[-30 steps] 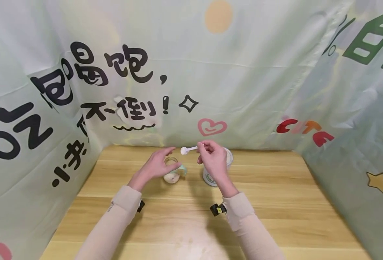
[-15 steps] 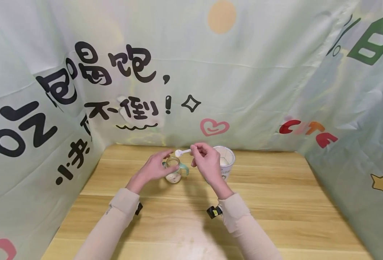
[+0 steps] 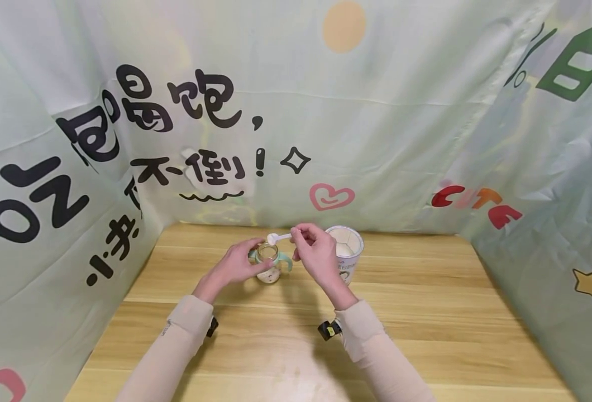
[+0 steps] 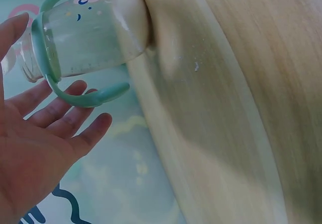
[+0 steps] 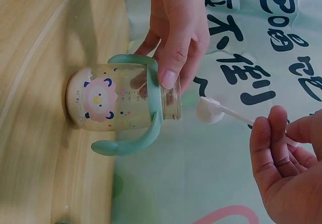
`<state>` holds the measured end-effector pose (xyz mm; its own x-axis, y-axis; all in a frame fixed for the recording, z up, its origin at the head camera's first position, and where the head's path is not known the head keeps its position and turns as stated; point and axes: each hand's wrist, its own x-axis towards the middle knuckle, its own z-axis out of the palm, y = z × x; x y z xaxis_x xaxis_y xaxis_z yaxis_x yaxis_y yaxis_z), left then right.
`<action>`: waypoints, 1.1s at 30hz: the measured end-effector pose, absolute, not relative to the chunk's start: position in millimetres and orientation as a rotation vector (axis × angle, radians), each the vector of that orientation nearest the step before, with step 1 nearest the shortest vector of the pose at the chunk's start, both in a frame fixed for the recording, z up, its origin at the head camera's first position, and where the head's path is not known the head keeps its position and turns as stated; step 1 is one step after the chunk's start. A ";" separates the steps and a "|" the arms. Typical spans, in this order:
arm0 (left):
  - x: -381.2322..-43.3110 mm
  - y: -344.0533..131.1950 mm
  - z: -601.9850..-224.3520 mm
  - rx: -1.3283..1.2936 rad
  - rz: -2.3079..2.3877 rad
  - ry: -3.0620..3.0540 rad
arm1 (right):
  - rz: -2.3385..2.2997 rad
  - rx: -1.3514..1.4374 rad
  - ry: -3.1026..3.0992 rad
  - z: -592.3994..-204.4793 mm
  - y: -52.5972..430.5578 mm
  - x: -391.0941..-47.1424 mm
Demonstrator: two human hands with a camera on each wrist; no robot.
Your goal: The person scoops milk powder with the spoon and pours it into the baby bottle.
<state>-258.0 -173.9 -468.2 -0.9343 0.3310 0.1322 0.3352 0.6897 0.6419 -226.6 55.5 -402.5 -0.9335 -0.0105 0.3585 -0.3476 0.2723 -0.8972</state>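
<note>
A clear baby bottle (image 5: 126,98) with a mint-green two-handled collar and a printed pink bear stands upright, uncapped, on the table. White powder lies in its bottom. My left hand (image 3: 237,263) holds it about the neck, thumb on the near side, fingers behind by the handle (image 4: 85,98). My right hand (image 3: 316,248) pinches the thin handle of a small white measuring scoop (image 5: 210,109) heaped with white powder. The scoop's bowl is just above the bottle's open mouth. Close behind my right hand is an open milk powder can (image 3: 354,262), with pale powder visible inside.
The wooden table (image 3: 426,312) reaches back to a printed fabric curtain (image 3: 386,139), which also closes off both sides. A small speck of white powder (image 4: 196,66) lies on the wood near the bottle.
My right hand has carried the filled scoop leftward from near the can to over the bottle's mouth. My left hand has closed in around the bottle's neck. More of the can shows.
</note>
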 end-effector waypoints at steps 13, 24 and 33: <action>-256.3 -173.4 -473.1 -0.566 -1.140 -2.878 | 1.699 0.377 -2.321 -406.8 56.4 -224.2; -254.4 -173.4 -474.4 -0.537 -1.180 -2.873 | 1.665 0.409 -2.351 -412.9 57.1 -222.7; -254.8 -173.5 -475.4 -0.507 -1.196 -2.874 | 1.659 0.422 -2.370 -416.5 58.7 -224.1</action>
<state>-254.8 -173.5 -475.4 -0.9483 0.2975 0.1106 0.2881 0.6607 0.6932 -224.1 58.7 -416.5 -0.9351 -0.1080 0.3375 -0.3540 0.3225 -0.8779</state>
